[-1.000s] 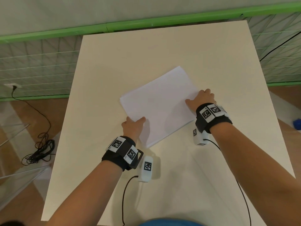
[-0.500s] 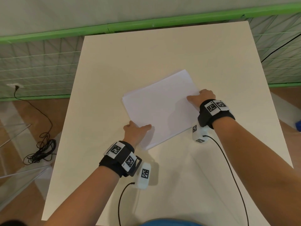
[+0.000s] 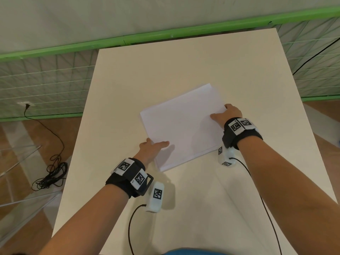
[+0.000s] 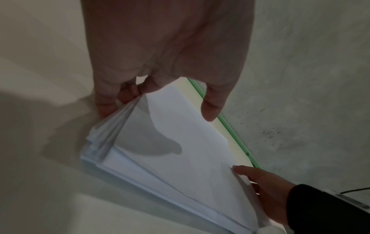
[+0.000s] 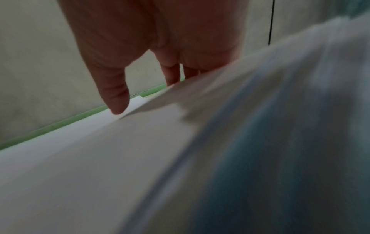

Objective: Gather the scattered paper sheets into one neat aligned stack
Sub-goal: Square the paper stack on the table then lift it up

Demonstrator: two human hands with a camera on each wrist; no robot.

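My left hand (image 3: 153, 150) pinches the near-left corner of the paper stack (image 3: 184, 126) lying askew mid-bench (image 3: 165, 67); my right hand (image 3: 227, 115) clasps the opposite edge, thumb on top, so the sheets can be squared together.

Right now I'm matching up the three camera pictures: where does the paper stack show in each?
Head: paper stack mid-table, turned at an angle, between left hand and right hand.
Left wrist: stack runs from centre to lower right.
Right wrist: stack fills the lower half, blurred.
Shared landmark: green rail.
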